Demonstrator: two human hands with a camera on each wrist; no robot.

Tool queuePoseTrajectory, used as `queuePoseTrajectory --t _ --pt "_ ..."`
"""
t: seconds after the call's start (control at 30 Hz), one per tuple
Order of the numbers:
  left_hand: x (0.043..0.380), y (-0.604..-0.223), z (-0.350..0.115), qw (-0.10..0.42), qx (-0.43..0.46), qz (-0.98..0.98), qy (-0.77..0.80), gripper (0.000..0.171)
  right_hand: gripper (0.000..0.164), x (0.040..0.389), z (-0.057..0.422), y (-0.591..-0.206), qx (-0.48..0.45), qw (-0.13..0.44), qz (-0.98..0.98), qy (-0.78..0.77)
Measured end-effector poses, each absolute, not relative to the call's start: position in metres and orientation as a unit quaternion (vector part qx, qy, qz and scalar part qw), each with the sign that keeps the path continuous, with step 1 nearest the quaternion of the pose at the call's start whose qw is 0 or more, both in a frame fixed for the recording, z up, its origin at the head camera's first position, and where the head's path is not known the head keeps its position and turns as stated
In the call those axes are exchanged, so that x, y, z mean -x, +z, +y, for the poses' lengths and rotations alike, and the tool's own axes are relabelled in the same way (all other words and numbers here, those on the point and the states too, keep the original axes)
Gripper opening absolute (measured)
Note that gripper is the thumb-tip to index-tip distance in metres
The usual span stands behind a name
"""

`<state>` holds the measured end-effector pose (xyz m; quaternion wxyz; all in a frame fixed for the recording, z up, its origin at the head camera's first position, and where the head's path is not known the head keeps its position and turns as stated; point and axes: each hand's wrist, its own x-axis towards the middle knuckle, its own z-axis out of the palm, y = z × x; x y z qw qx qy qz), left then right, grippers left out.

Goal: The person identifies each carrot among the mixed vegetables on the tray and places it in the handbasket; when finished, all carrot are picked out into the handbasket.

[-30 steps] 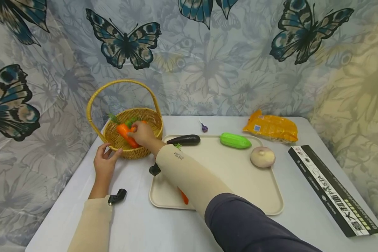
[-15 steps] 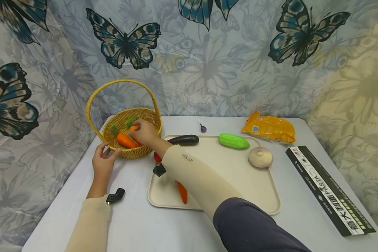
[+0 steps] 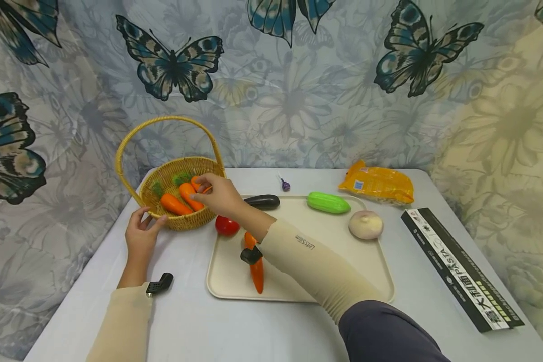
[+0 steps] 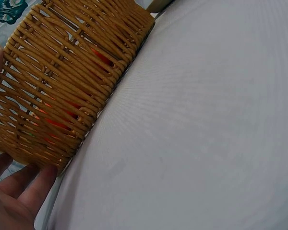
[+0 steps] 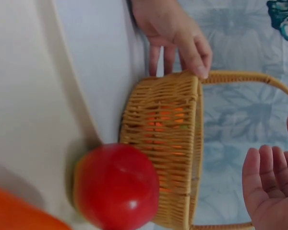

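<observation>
My left hand (image 3: 140, 231) holds the near left side of the yellow wicker basket (image 3: 203, 217). Its thumb lies on the rim and its fingers spread against the outer wall, as the left wrist view shows on the basket (image 4: 62, 81). Inside lie orange carrots with green tops, the front carrot (image 3: 175, 204) beside a second carrot (image 3: 187, 193). Over the basket's right rim is my right hand (image 3: 221, 197), fingers loosely bent; in the right wrist view the palm of this right hand (image 5: 276, 191) is bare. Another carrot (image 3: 257, 276) lies on the tray, partly behind the wrist camera.
On the beige tray (image 3: 298, 296) are a round red fruit or vegetable (image 3: 227, 226), a dark eggplant (image 3: 264, 202), a ridged green vegetable (image 3: 328, 202) and a pale round bulb (image 3: 365, 224). Around it lie a lollipop (image 3: 285, 185), an orange bag (image 3: 380, 184) and a long pasta box (image 3: 461, 269).
The carrot my right hand held now lies in the basket, let go. That hand has drawn back rightward, uncovering the red thing and the tray's carrot. My left hand stays at the basket.
</observation>
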<state>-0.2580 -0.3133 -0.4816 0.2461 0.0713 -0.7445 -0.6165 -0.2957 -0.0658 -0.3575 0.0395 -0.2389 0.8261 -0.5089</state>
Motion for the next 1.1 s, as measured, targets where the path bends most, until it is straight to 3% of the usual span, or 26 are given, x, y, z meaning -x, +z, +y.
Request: queuePoseTrajectory --t 0.43,0.7,1.1 --pt "0.258 -0.485 -0.313 0.233 -0.082 -0.753 -0.610 0.062 0.032 0.261 -0.008 -0.377 0.263 0.009 0.824 -0.502" --pt "0.258 -0.481 -0.313 0.236 -0.079 -0.743 -0.621 0.062 0.036 0.243 0.014 -0.380 0.244 0.006 0.840 -0.485" --pt "0.258 -0.481 -0.312 0.243 -0.079 -0.743 -0.619 0.060 0.045 0.231 0.041 -0.414 0.218 0.026 0.869 -0.443"
